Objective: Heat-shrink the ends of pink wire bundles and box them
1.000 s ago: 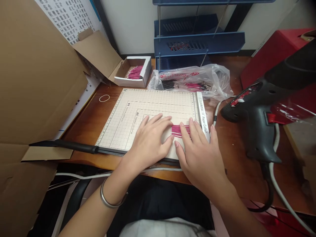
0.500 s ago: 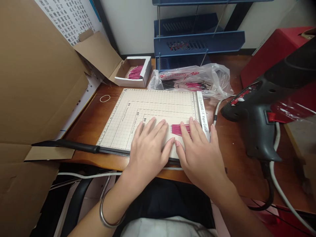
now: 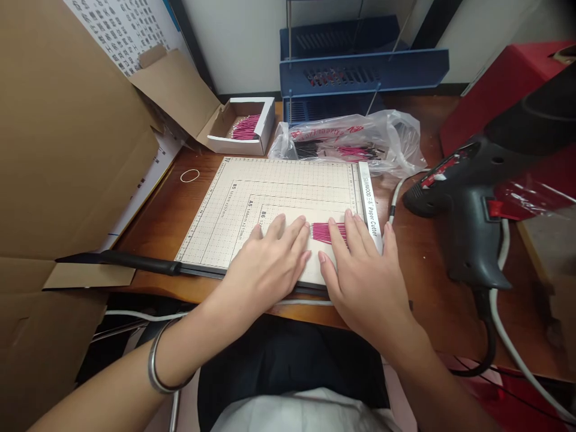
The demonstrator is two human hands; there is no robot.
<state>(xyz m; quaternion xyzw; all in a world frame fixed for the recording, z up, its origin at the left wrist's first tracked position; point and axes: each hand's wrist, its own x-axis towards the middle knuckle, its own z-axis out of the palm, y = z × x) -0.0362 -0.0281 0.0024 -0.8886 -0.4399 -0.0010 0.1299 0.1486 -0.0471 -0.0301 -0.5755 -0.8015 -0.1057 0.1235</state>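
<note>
A row of thin pink wires (image 3: 321, 232) lies side by side on the gridded board of a paper cutter (image 3: 297, 189). My right hand (image 3: 366, 270) rests over their right part, its fingers stretched out and lying flat; the wires' right ends are hidden beneath it. My left hand (image 3: 270, 258) lies on the board just left of the wires, fingers extended, its fingertips close to their bare left ends. Whether those fingertips touch the ends I cannot tell. The cutter's black handle (image 3: 141, 263) points left along the front edge.
Behind the cutter are an open box (image 3: 263, 146) of pink wires and a clear plastic bag (image 3: 400, 144) of wires. A heat gun (image 3: 472, 228) with its cord stands at right. A rubber band (image 3: 189, 175) lies at left, beside large cardboard (image 3: 67, 150).
My left hand has turned, its wrist swinging left and its thumb drawing in towards the fingers. My right hand stays nearly still over the wires. The view has shifted slightly.
</note>
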